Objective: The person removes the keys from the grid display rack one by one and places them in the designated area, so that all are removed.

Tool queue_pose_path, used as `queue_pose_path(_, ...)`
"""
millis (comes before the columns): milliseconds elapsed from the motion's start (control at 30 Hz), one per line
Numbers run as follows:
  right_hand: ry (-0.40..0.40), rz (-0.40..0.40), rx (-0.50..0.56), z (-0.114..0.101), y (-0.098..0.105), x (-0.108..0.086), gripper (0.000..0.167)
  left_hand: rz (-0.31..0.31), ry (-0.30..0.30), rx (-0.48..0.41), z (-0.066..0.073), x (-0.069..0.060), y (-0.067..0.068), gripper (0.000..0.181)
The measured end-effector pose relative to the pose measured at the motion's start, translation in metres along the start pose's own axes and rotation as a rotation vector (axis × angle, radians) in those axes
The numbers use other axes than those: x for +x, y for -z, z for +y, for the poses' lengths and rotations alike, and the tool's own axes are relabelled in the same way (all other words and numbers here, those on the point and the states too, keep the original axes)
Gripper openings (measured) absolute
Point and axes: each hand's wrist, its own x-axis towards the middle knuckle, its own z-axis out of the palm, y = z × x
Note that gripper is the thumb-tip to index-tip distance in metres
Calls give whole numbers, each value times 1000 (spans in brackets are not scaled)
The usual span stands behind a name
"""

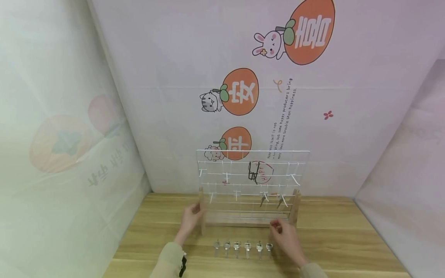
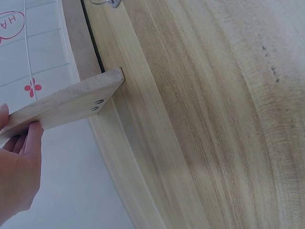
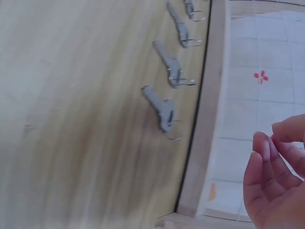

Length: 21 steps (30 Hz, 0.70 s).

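A white wire grid rack (image 1: 253,162) stands between wooden posts on the table. My left hand (image 1: 191,219) grips its left wooden post (image 2: 76,95), thumb on one side and fingers on the other. My right hand (image 1: 284,236) hovers before the rack's lower right. In the right wrist view its fingers (image 3: 268,160) are loosely bent, thumb against a fingertip, with no object visible between them. Several silver keys (image 1: 247,247) with rings lie in a row before the rack. Two more keys, one left (image 1: 262,199) and one right (image 1: 280,201), hang from lower hooks on the right.
Several white hooks (image 1: 227,177) stick out of the grid. A black wire piece (image 1: 253,172) hangs near its middle. The wood-grain table (image 1: 333,231) meets a printed cloth backdrop (image 1: 180,116) behind the rack, with pale cloth on both sides.
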Motion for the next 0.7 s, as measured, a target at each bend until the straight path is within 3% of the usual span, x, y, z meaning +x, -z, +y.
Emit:
queue_pose_path(267,25,70,-19,-15,3,13,14,1,-2,-7,-2,1,0,49)
queue_pose_path(700,41,168,64,-36,1,31,15,17,-14,-11,-1,2,-2,48)
